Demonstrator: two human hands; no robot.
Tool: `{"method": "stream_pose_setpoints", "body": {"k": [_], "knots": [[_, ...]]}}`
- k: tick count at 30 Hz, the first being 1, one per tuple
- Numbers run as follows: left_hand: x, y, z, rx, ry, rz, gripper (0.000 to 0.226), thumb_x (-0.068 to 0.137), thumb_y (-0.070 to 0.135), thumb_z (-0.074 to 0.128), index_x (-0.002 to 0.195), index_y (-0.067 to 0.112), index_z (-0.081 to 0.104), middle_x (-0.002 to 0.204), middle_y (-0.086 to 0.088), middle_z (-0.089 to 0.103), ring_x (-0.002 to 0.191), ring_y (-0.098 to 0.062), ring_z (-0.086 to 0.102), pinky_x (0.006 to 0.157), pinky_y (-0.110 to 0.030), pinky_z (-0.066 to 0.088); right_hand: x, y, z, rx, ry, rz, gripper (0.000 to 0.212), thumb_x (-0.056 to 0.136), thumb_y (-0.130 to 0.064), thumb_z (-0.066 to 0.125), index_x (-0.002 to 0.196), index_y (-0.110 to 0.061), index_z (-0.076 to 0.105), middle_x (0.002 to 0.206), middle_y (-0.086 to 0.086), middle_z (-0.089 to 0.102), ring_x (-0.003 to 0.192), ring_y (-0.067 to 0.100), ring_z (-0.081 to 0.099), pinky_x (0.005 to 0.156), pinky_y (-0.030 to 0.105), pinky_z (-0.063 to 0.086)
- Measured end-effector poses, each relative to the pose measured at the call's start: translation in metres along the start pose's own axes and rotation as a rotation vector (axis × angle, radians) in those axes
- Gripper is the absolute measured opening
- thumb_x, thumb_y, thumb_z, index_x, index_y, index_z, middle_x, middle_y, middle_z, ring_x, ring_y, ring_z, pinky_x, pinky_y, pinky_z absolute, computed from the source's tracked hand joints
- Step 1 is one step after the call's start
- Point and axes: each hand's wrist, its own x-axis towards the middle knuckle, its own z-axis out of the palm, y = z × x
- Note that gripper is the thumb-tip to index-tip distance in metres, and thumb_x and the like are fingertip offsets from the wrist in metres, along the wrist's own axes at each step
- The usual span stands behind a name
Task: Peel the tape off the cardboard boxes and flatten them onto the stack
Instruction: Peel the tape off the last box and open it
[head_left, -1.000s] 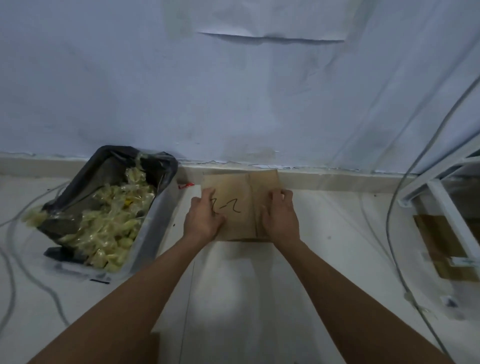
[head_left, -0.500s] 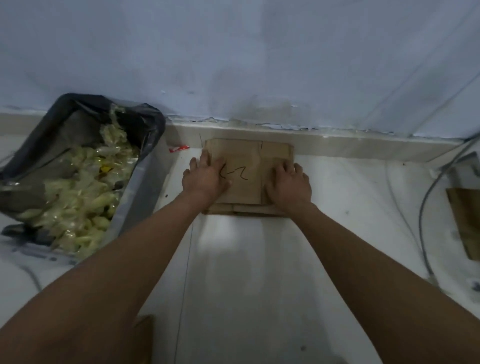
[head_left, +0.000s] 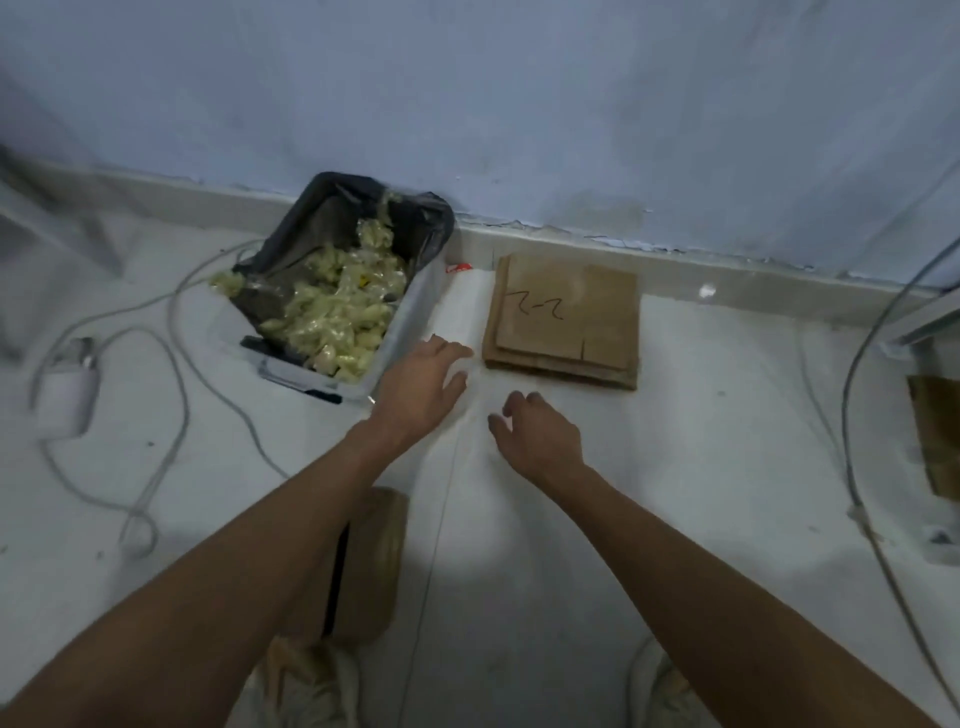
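A stack of flattened brown cardboard boxes (head_left: 563, 322) lies on the white floor against the skirting board; its top sheet carries a black scribble. My left hand (head_left: 423, 387) hovers just left of the stack's near corner, fingers straight and spread, holding nothing. My right hand (head_left: 537, 436) is a little in front of the stack, fingers loosely curled and empty. Neither hand touches the cardboard. Another brown cardboard box (head_left: 366, 566) lies on the floor under my left forearm, partly hidden.
A grey bin with a black liner (head_left: 337, 291), full of crumpled yellowish tape, stands left of the stack. White cables and a charger (head_left: 67, 389) trail across the floor at left. A cable (head_left: 852, 415) and more cardboard (head_left: 935, 431) are at right.
Both hands have lifted off the top sheet and drawn back toward me. The flattened box stays on the stack. The camera has pulled back and turned left.
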Motion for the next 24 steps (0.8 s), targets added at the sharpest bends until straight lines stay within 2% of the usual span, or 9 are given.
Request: {"method": "stream_pose_setpoints", "body": {"k": [3, 4, 6, 8, 11, 13, 16, 20, 24], "knots": [[-0.065, -0.01, -0.016, 0.024, 0.252, -0.105, 0.016, 0.098, 0.018, 0.059, 0.112, 0.021, 0.066, 0.099, 0.002, 0.067, 0.087, -0.019, 0.065, 0.062, -0.036, 0.053, -0.041, -0.044, 0.038, 0.052, -0.136, 0.065, 0.077, 0.094, -0.082, 0.033, 0.121, -0.015, 0.06, 0.119, 0.008, 0.066, 0.107, 0.03, 0.066, 0.084, 0.038, 0.048], [-0.087, -0.012, -0.021, 0.051, 0.319, -0.187, 0.012, 0.098, 0.019, 0.059, 0.108, 0.022, 0.065, 0.096, 0.003, 0.067, 0.084, -0.019, 0.064, 0.06, -0.035, 0.051, -0.053, -0.057, 0.051, 0.068, -0.162, 0.075, 0.084, 0.09, -0.088, 0.033, 0.119, -0.014, 0.06, 0.117, 0.008, 0.066, 0.107, 0.03, 0.067, 0.082, 0.037, 0.047], [-0.13, -0.02, -0.026, 0.065, 0.411, -0.389, 0.013, 0.097, 0.024, 0.058, 0.108, 0.022, 0.063, 0.099, 0.003, 0.065, 0.087, -0.02, 0.061, 0.065, -0.037, 0.05, -0.075, -0.085, 0.075, 0.097, -0.189, 0.08, 0.089, 0.084, -0.093, 0.034, 0.118, -0.013, 0.057, 0.115, 0.008, 0.066, 0.106, 0.03, 0.068, 0.082, 0.038, 0.049], [-0.168, -0.027, -0.021, 0.031, 0.361, -0.586, 0.028, 0.096, 0.033, 0.058, 0.122, 0.021, 0.058, 0.114, -0.002, 0.061, 0.098, -0.024, 0.059, 0.078, -0.041, 0.05, -0.09, -0.107, 0.094, 0.11, -0.203, 0.09, 0.089, 0.083, -0.09, 0.038, 0.127, -0.014, 0.052, 0.118, 0.008, 0.065, 0.108, 0.031, 0.067, 0.086, 0.04, 0.052], [-0.213, -0.034, -0.005, -0.162, 0.063, -0.765, 0.051, 0.096, 0.049, 0.058, 0.139, 0.024, 0.046, 0.129, -0.006, 0.056, 0.11, -0.029, 0.06, 0.088, -0.041, 0.05, -0.105, -0.123, 0.112, 0.137, -0.181, 0.112, 0.078, 0.092, -0.076, 0.047, 0.142, -0.015, 0.041, 0.125, 0.008, 0.063, 0.112, 0.03, 0.066, 0.09, 0.039, 0.053], [-0.228, -0.036, 0.002, -0.196, -0.005, -0.79, 0.054, 0.093, 0.051, 0.06, 0.138, 0.024, 0.048, 0.12, -0.005, 0.065, 0.105, -0.028, 0.064, 0.086, -0.041, 0.053, -0.112, -0.123, 0.116, 0.166, -0.158, 0.131, 0.073, 0.093, -0.067, 0.052, 0.143, -0.015, 0.038, 0.126, 0.007, 0.062, 0.113, 0.03, 0.066, 0.092, 0.039, 0.053], [-0.228, -0.025, 0.003, -0.157, -0.016, -0.738, 0.045, 0.094, 0.043, 0.059, 0.132, 0.018, 0.055, 0.104, -0.005, 0.071, 0.095, -0.028, 0.068, 0.078, -0.038, 0.056, -0.12, -0.113, 0.107, 0.18, -0.136, 0.137, 0.072, 0.091, -0.061, 0.056, 0.142, -0.013, 0.038, 0.129, 0.009, 0.06, 0.115, 0.032, 0.065, 0.094, 0.041, 0.054], [-0.214, 0.003, 0.002, -0.171, -0.071, -0.613, 0.051, 0.089, 0.05, 0.057, 0.132, 0.023, 0.053, 0.11, -0.002, 0.072, 0.097, -0.024, 0.068, 0.079, -0.039, 0.057, -0.129, -0.086, 0.081, 0.236, -0.09, 0.174, 0.084, 0.084, -0.07, 0.06, 0.143, -0.014, 0.039, 0.129, 0.01, 0.059, 0.116, 0.034, 0.064, 0.093, 0.043, 0.054], [-0.191, 0.046, 0.008, -0.16, -0.115, -0.496, 0.057, 0.083, 0.058, 0.061, 0.13, 0.03, 0.045, 0.114, 0.002, 0.066, 0.097, -0.023, 0.067, 0.079, -0.042, 0.057, -0.136, -0.059, 0.038, 0.237, 0.013, 0.238, 0.066, 0.085, -0.059, 0.061, 0.132, -0.015, 0.046, 0.121, 0.008, 0.063, 0.111, 0.032, 0.066, 0.09, 0.041, 0.054]]}}
